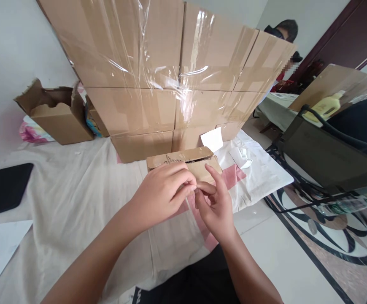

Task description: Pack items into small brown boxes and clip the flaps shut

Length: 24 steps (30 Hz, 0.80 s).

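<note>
My left hand point(167, 185) and my right hand point(217, 202) meet at the fingertips above the cloth-covered table. The left fingers and thumb are pinched together. On the right, the thumb and a finger also come together, while another finger sticks up. Whatever lies between the fingertips, if anything, is too small or hidden to name. Just behind the hands lies a low cardboard box point(213, 165) with a dark gap along its top, partly covered by my left hand.
Large taped cardboard panels point(145, 107) stand upright behind. An open carton point(60, 122) is at left, a black flat pad point(8, 188) and paper sheet point(6, 249) nearer. White crumpled paper point(241, 158) lies right. A dark chair point(322, 156) stands beyond the edge; another person point(286, 31) is behind.
</note>
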Each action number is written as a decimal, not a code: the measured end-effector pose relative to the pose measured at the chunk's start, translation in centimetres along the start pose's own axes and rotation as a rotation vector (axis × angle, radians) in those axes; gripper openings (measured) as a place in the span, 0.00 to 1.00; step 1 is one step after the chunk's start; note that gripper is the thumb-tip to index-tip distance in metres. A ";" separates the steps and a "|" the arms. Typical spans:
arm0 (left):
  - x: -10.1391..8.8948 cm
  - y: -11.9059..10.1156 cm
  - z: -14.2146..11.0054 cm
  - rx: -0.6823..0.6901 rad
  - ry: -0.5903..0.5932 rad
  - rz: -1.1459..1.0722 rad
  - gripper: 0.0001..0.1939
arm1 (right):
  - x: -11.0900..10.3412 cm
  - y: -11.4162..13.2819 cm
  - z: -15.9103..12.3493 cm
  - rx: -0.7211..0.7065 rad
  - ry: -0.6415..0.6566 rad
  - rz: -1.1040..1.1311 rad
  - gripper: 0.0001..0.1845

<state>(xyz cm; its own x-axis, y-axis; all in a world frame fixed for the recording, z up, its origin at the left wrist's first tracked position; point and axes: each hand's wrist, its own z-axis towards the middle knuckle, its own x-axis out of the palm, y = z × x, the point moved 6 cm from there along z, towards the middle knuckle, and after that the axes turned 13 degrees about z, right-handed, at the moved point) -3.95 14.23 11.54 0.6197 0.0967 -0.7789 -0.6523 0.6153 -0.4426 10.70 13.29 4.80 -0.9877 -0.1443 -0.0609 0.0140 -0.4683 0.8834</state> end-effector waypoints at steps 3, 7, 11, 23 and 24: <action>-2.0 -0.3 -0.4 -0.006 -0.094 -0.036 0.09 | -0.6 -1.1 0.0 0.125 -0.081 0.001 0.32; -6.4 1.0 -1.9 -0.113 -0.213 -0.008 0.06 | -2.3 -0.7 0.5 0.046 -0.198 -0.100 0.21; -7.2 4.6 -3.0 -0.382 -0.053 0.035 0.09 | -2.2 1.7 3.3 -0.242 -0.131 -0.332 0.11; -2.8 7.7 -1.7 -0.521 0.218 0.113 0.13 | 1.4 -0.5 7.9 -0.182 0.280 -0.808 0.20; -2.8 7.6 -1.6 -0.522 0.217 0.116 0.14 | 1.4 -0.4 7.9 -0.181 0.281 -0.808 0.20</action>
<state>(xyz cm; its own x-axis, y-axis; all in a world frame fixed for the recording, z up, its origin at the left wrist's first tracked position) -11.36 17.38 9.59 0.4639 -0.0562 -0.8841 -0.8735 0.1370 -0.4671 8.11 20.16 7.99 -0.6313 0.0934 -0.7699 -0.6258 -0.6477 0.4346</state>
